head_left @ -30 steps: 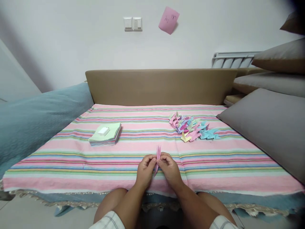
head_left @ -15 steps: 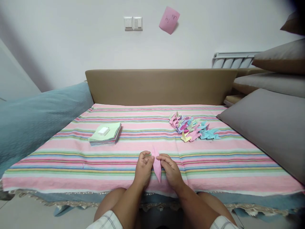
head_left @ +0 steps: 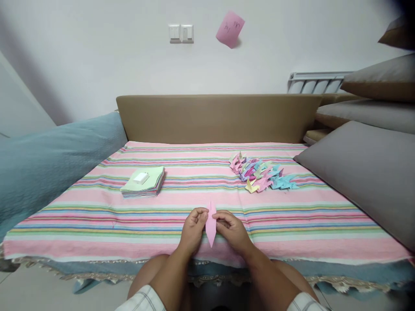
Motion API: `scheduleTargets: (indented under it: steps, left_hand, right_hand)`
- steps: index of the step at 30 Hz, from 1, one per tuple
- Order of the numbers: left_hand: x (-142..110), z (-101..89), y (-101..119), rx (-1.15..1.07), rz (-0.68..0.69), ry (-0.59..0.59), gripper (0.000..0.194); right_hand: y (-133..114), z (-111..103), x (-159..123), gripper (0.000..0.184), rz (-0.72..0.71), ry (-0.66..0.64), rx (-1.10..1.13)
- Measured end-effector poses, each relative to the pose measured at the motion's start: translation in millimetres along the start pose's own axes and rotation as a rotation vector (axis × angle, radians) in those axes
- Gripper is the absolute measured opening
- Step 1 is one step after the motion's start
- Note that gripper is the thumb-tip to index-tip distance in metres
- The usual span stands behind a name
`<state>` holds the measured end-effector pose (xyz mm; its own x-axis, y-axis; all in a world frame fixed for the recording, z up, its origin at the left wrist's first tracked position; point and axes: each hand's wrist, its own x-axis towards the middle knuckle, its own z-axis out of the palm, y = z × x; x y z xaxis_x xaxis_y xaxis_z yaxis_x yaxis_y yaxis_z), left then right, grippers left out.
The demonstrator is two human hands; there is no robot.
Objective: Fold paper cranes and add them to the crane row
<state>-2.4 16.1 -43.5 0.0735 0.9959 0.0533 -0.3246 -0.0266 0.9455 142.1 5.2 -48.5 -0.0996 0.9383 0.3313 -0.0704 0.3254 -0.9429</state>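
A narrow pink folded paper (head_left: 211, 226), pointed at both ends, is held upright lengthwise between my two hands, just above the striped cloth (head_left: 129, 220). My left hand (head_left: 195, 226) pinches its left edge between thumb and forefinger. On the opposite edge, the thumb and fingers of my right hand (head_left: 231, 229) grip the same paper. Beyond my right hand lies a pile of folded paper cranes (head_left: 259, 175) in pink, blue, purple, green and yellow. To the far left of my hands sits a stack of square coloured paper (head_left: 154, 181), light green on top.
A small white block (head_left: 142, 178) rests on the paper stack. Grey cushions (head_left: 366, 168) are piled at the right, and a blue-covered armrest (head_left: 65, 147) runs along the left. Behind the cloth stands a brown backrest (head_left: 217, 119). A pink note (head_left: 230, 29) hangs on the wall.
The folded pink paper has turned slightly, from leaning to nearly straight, and its lower tip has shifted left. Both hands still hold it.
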Motion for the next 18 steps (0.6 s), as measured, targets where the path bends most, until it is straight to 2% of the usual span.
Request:
scheduleTargets:
  steps: [7, 13, 18]
  left_hand:
    - [-5, 3.0, 9, 0.012, 0.005, -0.116, 0.036]
    - [-6, 6.8, 10, 0.039, 0.028, -0.051, 0.028]
    - [-3, 4.8, 8, 0.137, 0.039, 0.001, 0.025]
  right_hand:
    - [-1, 0, 2, 0.022, 0.061, 0.088, 0.039]
    - [-5, -1, 1, 0.024, 0.077, 0.068, 0.069]
    - [-9, -1, 1, 0.022, 0.043, 0.061, -0.014]
